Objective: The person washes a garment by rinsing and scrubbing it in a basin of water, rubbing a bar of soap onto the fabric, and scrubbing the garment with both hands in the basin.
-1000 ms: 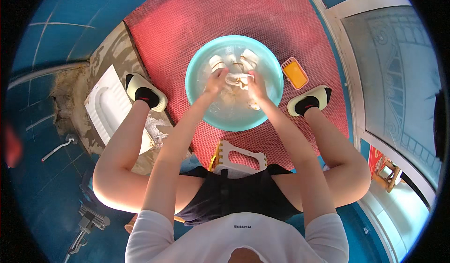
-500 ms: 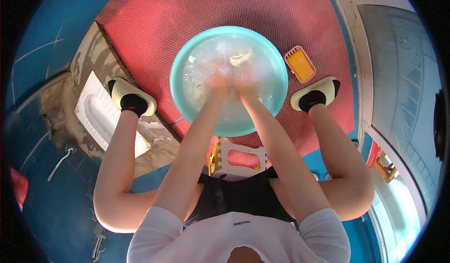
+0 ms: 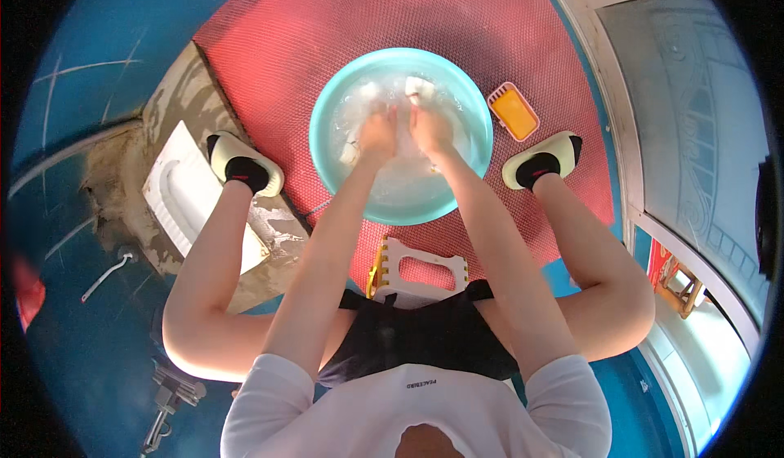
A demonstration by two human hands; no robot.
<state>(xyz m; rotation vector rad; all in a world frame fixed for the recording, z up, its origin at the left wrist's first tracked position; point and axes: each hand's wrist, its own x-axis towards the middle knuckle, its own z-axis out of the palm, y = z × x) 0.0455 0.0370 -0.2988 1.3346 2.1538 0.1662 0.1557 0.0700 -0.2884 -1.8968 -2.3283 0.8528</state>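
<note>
A round turquoise basin (image 3: 321, 131) of cloudy, sudsy water stands before me. Both my hands are in it, a little apart, their edges smeared by motion. My left hand (image 3: 377, 134) is curled, with pale material about its fingers. My right hand (image 3: 431, 129) is also curled, and a white cloth (image 3: 420, 88) bunches up just beyond its fingertips. Suds and water hide how far the cloth runs between the hands. More pale fabric (image 3: 349, 154) shows in the water beside my left wrist.
A pink soap dish (image 3: 514, 112) with an orange block lies right of the basin on the red mat (image 3: 539, 17). My slippered feet flank the basin. A white stool (image 3: 420, 274) is nearer me. At left is a white squat toilet (image 3: 175, 172); at right, a door (image 3: 694, 107).
My hands have come up out of the cloudy water and stand slightly farther apart. The white cloth has shifted a little away and looks more bunched. The view has moved slightly.
</note>
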